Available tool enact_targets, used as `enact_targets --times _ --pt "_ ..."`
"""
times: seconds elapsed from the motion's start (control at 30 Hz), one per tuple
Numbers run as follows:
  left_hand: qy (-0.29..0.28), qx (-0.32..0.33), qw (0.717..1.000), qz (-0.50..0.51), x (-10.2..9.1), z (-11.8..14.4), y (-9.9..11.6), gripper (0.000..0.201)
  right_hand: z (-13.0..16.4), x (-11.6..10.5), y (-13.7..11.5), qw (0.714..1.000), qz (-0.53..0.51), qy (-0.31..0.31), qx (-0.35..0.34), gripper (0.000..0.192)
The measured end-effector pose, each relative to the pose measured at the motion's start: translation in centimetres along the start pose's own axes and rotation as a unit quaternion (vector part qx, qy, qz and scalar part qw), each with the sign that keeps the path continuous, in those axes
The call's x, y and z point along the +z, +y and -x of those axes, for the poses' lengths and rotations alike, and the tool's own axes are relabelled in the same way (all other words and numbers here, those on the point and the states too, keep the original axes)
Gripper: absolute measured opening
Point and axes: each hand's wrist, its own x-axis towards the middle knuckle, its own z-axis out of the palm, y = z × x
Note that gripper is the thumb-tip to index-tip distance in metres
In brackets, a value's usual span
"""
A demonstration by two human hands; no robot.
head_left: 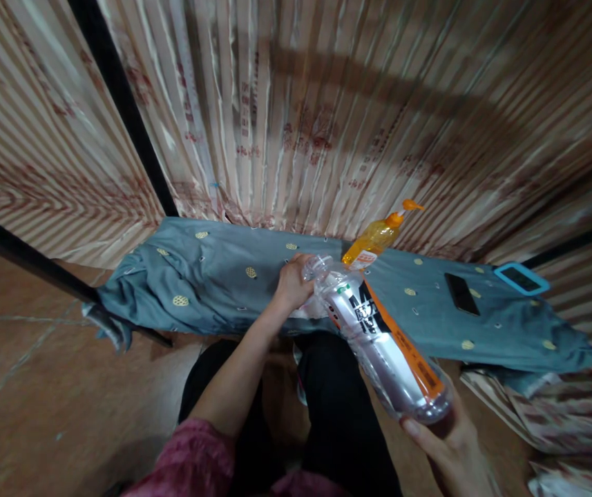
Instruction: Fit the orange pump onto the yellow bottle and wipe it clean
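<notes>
A large clear plastic bottle (378, 338) with a silver, black and orange label is held at a slant above the cloth-covered bench. Its uncapped-looking neck points up and left, and its base is down to the right. My left hand (294, 284) is closed beside the neck, its fingertips partly hidden behind the bottle. Below that hand, something pale and whitish (310, 310) shows; I cannot make out what it is. My right hand (448, 442) grips the base, thumb on the near side. Just behind the bottle stands an orange pump bottle (373, 241) with yellow liquid.
A grey-green cloth with yellow pineapple prints (213, 276) covers the narrow bench. On its right part lie a dark phone (461, 293) and a blue-framed device (522, 278). Striped curtains (300, 124) hang close behind, with black poles (124, 103) at the sides.
</notes>
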Motion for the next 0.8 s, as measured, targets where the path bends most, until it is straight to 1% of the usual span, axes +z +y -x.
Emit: enact_targets --times 0.07,0.17,0.23,0.37,0.53,0.7,0.8 --pt "0.009 -0.002 1.0 0.009 0.1 0.0 0.0 0.034 -0.1 -0.2 0.4 1.0 0.007 -0.026 -0.007 0.071" --pt "0.016 -0.005 1.0 0.025 0.2 0.0 -0.2 0.04 -0.1 -0.1 0.7 0.999 -0.034 0.0 -0.009 0.069" --pt "0.016 -0.003 1.0 0.027 0.3 -0.1 -0.3 0.039 -0.1 0.1 0.8 0.998 -0.054 0.006 -0.01 0.071" --pt "0.023 0.006 1.0 0.013 0.3 -0.2 -0.6 0.029 -0.2 0.3 1.5 0.996 -0.084 -0.007 -0.01 0.071" --pt "0.02 0.01 1.0 0.018 0.6 -0.3 -0.9 0.026 -0.2 0.5 2.5 0.991 -0.131 -0.006 0.001 0.075" --pt "0.023 0.014 0.999 0.023 0.5 -0.3 -0.8 0.026 -0.3 0.3 2.5 0.99 -0.14 -0.013 0.006 0.072" --pt "0.024 0.015 1.0 0.013 0.4 -0.2 -0.7 0.026 -0.5 0.2 2.2 0.989 -0.146 -0.016 0.018 0.077"
